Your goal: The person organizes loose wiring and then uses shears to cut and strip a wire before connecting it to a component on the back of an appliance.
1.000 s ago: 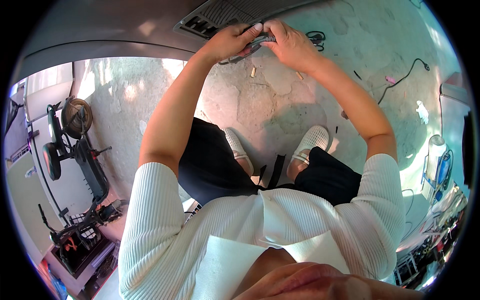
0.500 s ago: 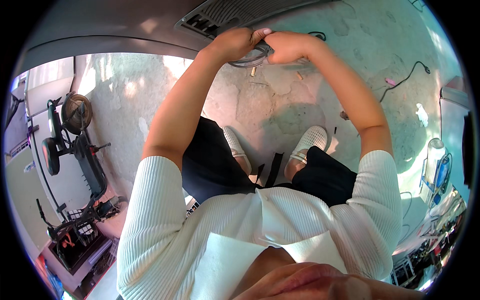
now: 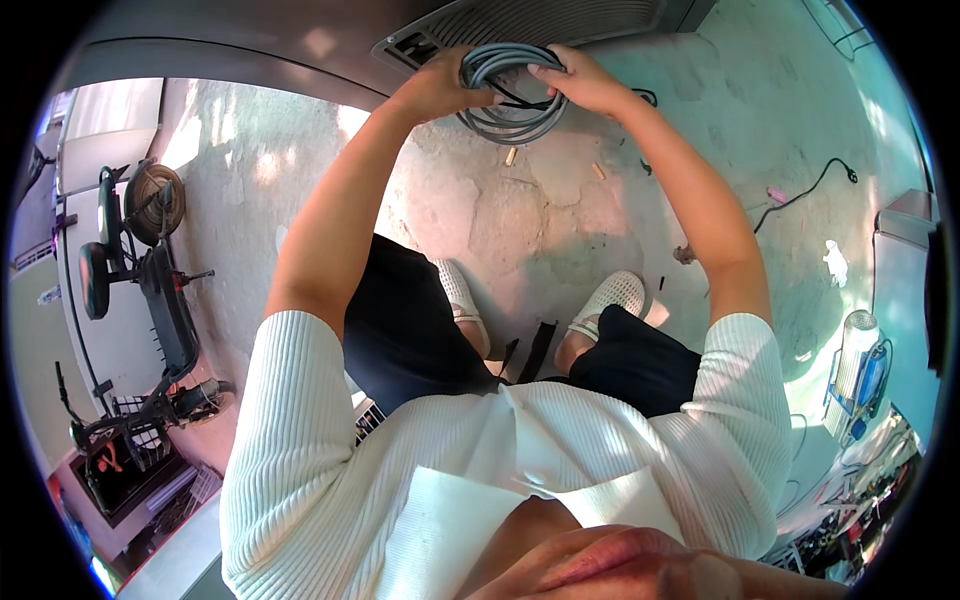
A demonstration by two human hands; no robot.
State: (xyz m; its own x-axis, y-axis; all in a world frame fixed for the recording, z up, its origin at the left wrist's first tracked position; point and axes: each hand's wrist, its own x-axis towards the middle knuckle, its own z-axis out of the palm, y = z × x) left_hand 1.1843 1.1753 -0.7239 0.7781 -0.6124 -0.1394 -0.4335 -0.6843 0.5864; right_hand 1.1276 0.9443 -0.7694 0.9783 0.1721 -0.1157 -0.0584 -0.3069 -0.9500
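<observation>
Between both hands hangs a grey cable coil [image 3: 512, 92] — the left hand [image 3: 445, 85] has its fingers [image 3: 478, 98] curled shut around the coil's left side, the right hand [image 3: 580, 82] pinches its right side with closed fingers. Both arms reach out over cracked concrete floor [image 3: 510, 215], just below a grey grille [image 3: 530, 22]. Farther out — a black scooter [image 3: 150, 290] at left.

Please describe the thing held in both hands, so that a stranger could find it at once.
Look at the top, just below the dark ribbed grille. There the left hand and right hand grip a coil of grey cable. It alone is looped grey; other cords lie loose on the floor.
</observation>
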